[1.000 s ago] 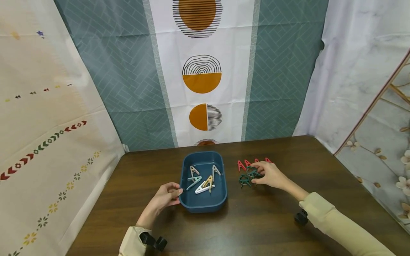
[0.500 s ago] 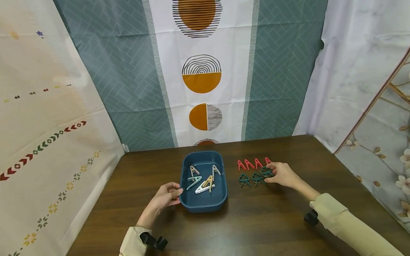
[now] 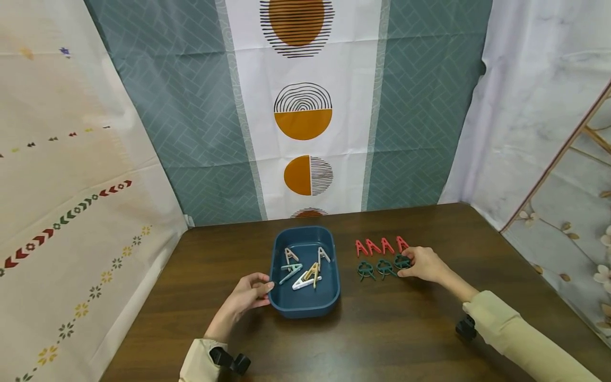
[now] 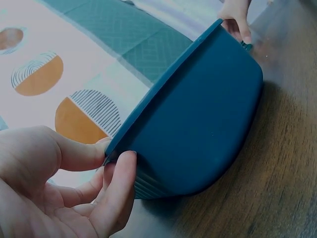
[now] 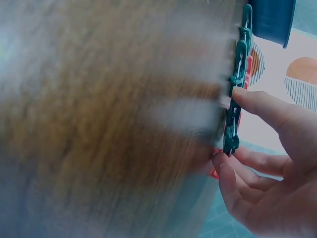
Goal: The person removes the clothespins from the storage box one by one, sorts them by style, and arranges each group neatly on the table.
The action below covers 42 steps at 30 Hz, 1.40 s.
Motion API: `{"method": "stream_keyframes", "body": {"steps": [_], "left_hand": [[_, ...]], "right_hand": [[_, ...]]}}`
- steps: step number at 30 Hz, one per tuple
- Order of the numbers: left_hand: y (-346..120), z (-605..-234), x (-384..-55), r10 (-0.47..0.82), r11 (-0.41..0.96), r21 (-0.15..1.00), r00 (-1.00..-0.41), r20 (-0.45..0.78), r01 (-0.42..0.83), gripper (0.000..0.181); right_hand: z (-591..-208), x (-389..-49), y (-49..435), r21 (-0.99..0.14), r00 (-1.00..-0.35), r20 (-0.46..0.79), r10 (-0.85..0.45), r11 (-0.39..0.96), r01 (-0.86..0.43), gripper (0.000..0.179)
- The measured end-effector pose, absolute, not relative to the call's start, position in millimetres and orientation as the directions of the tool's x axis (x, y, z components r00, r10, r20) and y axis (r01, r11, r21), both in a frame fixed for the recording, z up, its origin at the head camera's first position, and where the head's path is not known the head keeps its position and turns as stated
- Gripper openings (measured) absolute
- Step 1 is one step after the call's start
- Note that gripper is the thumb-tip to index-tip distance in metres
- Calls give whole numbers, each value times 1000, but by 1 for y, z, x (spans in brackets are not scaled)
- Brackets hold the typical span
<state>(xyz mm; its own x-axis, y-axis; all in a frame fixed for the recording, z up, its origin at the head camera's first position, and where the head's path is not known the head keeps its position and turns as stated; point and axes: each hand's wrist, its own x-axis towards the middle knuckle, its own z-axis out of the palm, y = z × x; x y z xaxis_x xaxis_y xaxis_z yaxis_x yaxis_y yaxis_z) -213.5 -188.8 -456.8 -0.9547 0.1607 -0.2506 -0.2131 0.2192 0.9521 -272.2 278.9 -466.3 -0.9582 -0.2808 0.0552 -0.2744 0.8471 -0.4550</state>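
Observation:
My left hand (image 3: 250,292) pinches the rim of a dark blue plastic bin (image 3: 305,311) at its left side, thumb over the edge and fingers against the outer wall in the left wrist view. Inside the bin lie several clothespins in beige, pale green, white and yellow. On the right, my right hand (image 3: 425,264) holds a green clip (image 3: 402,261) with a round wire ring between thumb and fingertips, low at the tabletop. Two similar green clips, one left (image 3: 366,269) and one middle (image 3: 384,267), lie beside it in a row.
Behind the green clips, several red clothespins (image 3: 387,245) form a second row. The brown wooden table (image 3: 363,339) ends at a patterned cloth backdrop (image 3: 329,106), with light cloth hanging on both sides.
My right hand has carried the green clip rightward and lowered it to the right end of the green row, in front of the red clothespins. The left hand has stayed on the bin.

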Motion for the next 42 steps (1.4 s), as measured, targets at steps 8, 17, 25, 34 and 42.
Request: {"method": "stream_keyframes", "body": {"steps": [8,17,25,34,42], "left_hand": [[-188,-458,-214,163,213,953,-954,-253,-217,35],[-189,-457,-214,163,213,953,-954,-253,-216,36],[-188,-458,-213,160,200,955,-955,-251,-218,35],[-189,-459,-215,153,209,953,-955,-255,-221,36],[-190,-460,-214,173,200,956,-953,-249,-214,37]], "right_hand": [[-465,-271,283,-460,-961,54,-273,847,-266,60],[-461,-277,276,-458,-931,243,-273,814,-358,40],[-459,-283,251,-475,-885,376,-275,763,-439,23],[-454,-283,223,-529,-874,390,-291,706,-471,29],[-450,-285,199,-589,-846,397,-356,608,-532,35]]}}
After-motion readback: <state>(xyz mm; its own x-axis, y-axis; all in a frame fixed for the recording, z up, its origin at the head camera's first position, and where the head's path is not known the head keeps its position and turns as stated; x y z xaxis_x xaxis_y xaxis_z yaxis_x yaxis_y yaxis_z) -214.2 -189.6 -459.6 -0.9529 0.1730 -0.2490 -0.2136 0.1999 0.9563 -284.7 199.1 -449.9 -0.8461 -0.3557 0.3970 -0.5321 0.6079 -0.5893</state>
